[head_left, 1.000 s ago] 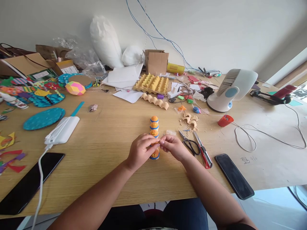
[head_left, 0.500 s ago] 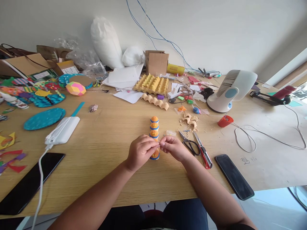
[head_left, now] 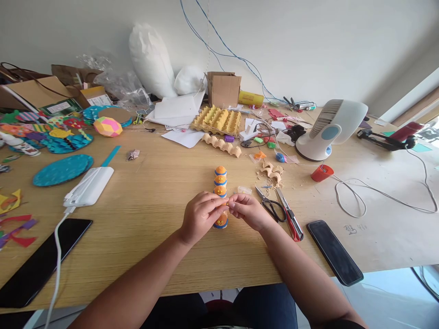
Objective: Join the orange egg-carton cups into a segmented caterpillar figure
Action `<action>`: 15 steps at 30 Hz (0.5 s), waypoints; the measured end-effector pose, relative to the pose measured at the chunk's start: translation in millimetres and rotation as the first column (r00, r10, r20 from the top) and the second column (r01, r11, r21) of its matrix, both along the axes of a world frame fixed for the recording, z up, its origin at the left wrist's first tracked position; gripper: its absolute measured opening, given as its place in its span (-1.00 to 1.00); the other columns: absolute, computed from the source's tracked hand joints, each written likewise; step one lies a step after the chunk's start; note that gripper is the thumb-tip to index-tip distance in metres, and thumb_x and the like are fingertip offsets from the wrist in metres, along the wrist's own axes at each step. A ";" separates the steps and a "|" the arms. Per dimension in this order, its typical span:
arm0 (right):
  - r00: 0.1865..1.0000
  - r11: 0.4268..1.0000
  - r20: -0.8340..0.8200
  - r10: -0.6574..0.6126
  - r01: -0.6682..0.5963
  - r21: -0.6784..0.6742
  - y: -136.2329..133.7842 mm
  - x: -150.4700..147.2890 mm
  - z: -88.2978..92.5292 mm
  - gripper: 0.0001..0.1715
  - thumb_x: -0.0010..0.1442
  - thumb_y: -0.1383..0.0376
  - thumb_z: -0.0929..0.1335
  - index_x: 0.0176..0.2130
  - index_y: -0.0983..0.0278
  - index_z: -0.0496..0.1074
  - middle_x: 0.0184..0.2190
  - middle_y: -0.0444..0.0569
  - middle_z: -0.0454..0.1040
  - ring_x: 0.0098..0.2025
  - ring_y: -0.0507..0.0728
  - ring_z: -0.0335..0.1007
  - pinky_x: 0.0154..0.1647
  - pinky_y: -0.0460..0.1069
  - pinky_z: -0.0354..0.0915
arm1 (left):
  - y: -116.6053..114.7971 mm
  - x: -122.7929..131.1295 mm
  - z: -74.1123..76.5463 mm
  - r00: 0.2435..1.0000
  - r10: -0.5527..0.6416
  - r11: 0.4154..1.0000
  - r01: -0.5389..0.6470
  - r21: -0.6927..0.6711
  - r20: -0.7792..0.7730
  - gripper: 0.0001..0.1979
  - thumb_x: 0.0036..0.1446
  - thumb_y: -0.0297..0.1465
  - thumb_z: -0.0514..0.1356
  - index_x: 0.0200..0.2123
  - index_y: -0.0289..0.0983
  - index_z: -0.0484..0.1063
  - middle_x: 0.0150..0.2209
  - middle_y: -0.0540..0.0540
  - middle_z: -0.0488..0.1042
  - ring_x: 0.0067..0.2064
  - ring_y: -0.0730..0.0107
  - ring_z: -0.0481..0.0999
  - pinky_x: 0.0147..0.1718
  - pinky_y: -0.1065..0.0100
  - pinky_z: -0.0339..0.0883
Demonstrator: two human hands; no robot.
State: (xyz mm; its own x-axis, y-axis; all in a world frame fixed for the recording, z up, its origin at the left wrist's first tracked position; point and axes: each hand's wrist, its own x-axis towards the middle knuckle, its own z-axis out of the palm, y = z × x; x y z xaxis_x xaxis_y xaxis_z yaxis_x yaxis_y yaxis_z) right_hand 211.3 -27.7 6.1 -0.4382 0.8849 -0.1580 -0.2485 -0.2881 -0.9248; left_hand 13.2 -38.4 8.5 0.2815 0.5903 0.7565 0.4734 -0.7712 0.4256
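On my feed both hands meet at the middle of the table [head_left: 154, 256], over the near end of a painted row [head_left: 220, 180] of small orange-and-blue domes that runs straight away from the person. The left hand [head_left: 200, 219] is curled narrow, thumb and forefinger pinched against the row from its left. The right hand [head_left: 248, 211] mirrors it from the other side, its fingertips almost touching the left's. Between them they seem to grip one of the nearer domes. Whether a smaller bit is also pinched there I cannot tell, since the fingers cover it. I judge the two-sided pinch is there to keep the light piece steady while fine fingerwork goes on. The nearest dome peeks out below the knuckles, and three more lie clear beyond the fingers. The row rests flat on the wood, which likely keeps its segments in line. The scissors [head_left: 270, 205] and the red utility knife [head_left: 290, 214] lie just beside the right hand, probably parked for an easy reach. A dark phone [head_left: 334, 251] lies further right, and a white power bank [head_left: 89, 186] lies well apart to the left.
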 end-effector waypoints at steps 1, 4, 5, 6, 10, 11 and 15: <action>1.000 1.000 0.004 0.005 -0.005 0.005 0.1 0.0 -0.2 -0.57 0.01 0.02 0.59 -0.35 0.30 0.53 -0.54 -0.16 0.44 -0.54 -0.05 0.19 -0.53 -0.10 0.04 | 0.0 0.0 0.1 1.000 -0.004 1.000 0.004 -0.004 -0.003 -0.83 0.27 -0.42 0.30 -0.08 -0.16 0.59 -0.23 -0.06 0.64 -0.22 0.37 0.56 -0.21 0.31 0.47; 1.000 1.000 0.015 0.009 -0.009 0.024 0.5 0.3 -0.4 -0.56 0.02 0.00 0.58 -0.37 0.30 0.52 -0.55 -0.16 0.43 -0.54 -0.05 0.19 -0.52 -0.09 0.05 | 0.1 0.0 0.5 1.000 -0.014 1.000 0.014 -0.012 -0.015 -0.87 0.27 -0.44 0.29 -0.13 -0.17 0.60 -0.25 -0.05 0.64 -0.24 0.37 0.55 -0.22 0.31 0.46; 1.000 1.000 0.018 0.006 -0.006 0.027 0.5 0.3 -0.3 -0.55 0.02 0.00 0.58 -0.36 0.31 0.53 -0.55 -0.16 0.43 -0.54 -0.05 0.19 -0.52 -0.09 0.05 | 0.1 -0.1 0.5 1.000 -0.014 1.000 0.014 -0.012 -0.012 -0.87 0.27 -0.45 0.29 -0.14 -0.17 0.60 -0.26 -0.05 0.64 -0.25 0.37 0.55 -0.21 0.31 0.46; 1.000 1.000 0.022 0.002 -0.003 0.030 0.6 0.4 -0.1 -0.55 0.02 0.00 0.58 -0.36 0.31 0.53 -0.55 -0.16 0.43 -0.54 -0.05 0.19 -0.52 -0.09 0.06 | 0.1 -0.1 0.5 1.000 -0.012 1.000 0.012 -0.011 -0.006 -0.87 0.26 -0.46 0.29 -0.14 -0.18 0.59 -0.26 -0.05 0.64 -0.24 0.37 0.55 -0.21 0.31 0.46; 0.999 0.999 0.032 -0.003 0.001 0.044 0.6 0.8 0.6 -0.56 0.03 0.01 0.58 -0.33 0.30 0.53 -0.54 -0.16 0.44 -0.54 -0.05 0.20 -0.52 -0.09 0.06 | 0.1 -0.1 -0.7 1.000 -0.003 1.000 0.003 -0.023 0.015 -0.88 0.26 -0.46 0.28 -0.14 -0.18 0.58 -0.25 -0.05 0.63 -0.21 0.36 0.57 -0.17 0.29 0.47; 0.999 0.999 0.033 0.000 -0.001 0.048 0.6 1.0 0.6 -0.57 0.03 0.01 0.58 -0.34 0.30 0.52 -0.54 -0.16 0.44 -0.54 -0.05 0.20 -0.52 -0.09 0.06 | 0.2 -0.1 -1.1 1.000 -0.001 1.000 0.001 -0.030 0.011 -0.88 0.27 -0.46 0.28 -0.15 -0.18 0.57 -0.25 -0.05 0.63 -0.20 0.36 0.57 -0.17 0.29 0.47; 0.999 0.999 0.039 0.016 -0.018 0.047 0.7 1.5 0.0 -0.57 0.06 0.01 0.56 -0.35 0.29 0.50 -0.53 -0.15 0.45 -0.54 -0.05 0.21 -0.52 -0.09 0.07 | 0.5 0.0 -1.8 1.000 0.012 0.999 -0.013 -0.040 -0.013 -0.88 0.28 -0.42 0.27 -0.13 -0.18 0.57 -0.24 -0.06 0.63 -0.22 0.35 0.56 -0.19 0.28 0.47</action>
State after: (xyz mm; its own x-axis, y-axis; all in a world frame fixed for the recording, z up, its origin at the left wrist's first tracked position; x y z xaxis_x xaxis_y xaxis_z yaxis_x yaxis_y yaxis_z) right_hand 212.8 -27.0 6.1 -0.4473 0.8844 -0.1334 -0.2080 -0.2479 -0.9462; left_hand 13.2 -38.0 6.8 0.2835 0.6235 0.7286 0.4885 -0.7477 0.4498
